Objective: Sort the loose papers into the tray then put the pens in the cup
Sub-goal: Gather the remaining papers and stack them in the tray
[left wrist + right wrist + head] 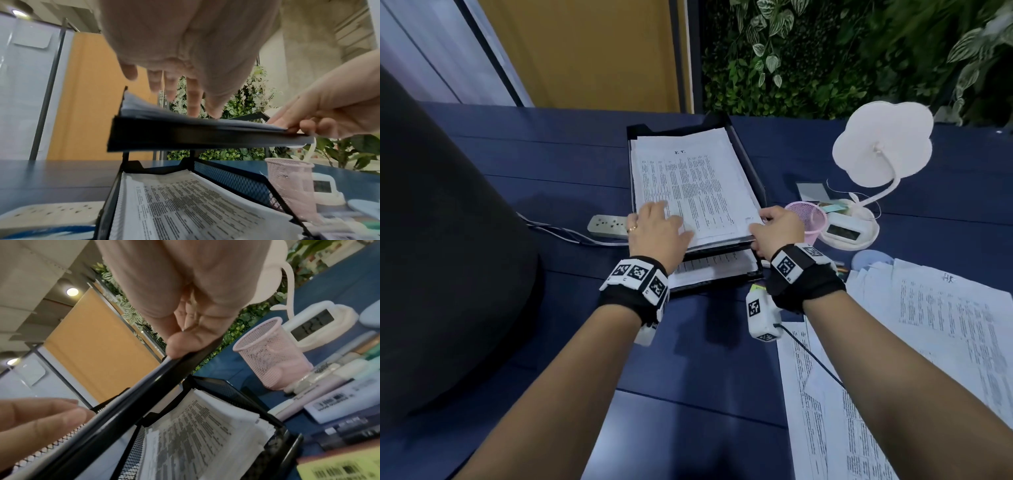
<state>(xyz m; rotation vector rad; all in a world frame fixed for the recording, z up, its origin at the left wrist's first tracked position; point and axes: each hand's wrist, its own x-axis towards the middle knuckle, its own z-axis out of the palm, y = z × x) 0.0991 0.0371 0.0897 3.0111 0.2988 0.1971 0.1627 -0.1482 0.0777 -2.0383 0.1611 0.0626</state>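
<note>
Left hand (654,228): fingers straight, lying flat on the printed stack (688,185) in the upper tier of the black mesh tray (755,178). Right hand (777,233): thumb and curled fingers pinch the near right corner of that stack and the tier's front edge. The lower tier also holds printed sheets.

Step in hand, as judged: paper sorting, squaring the top stack.

More loose papers (928,325) lie on the blue table (551,164) to the right, well apart from the tray. The next move calls for gathering them.

Pens (320,395) lie beside the pink mesh cup (808,216), which appears empty.
</note>
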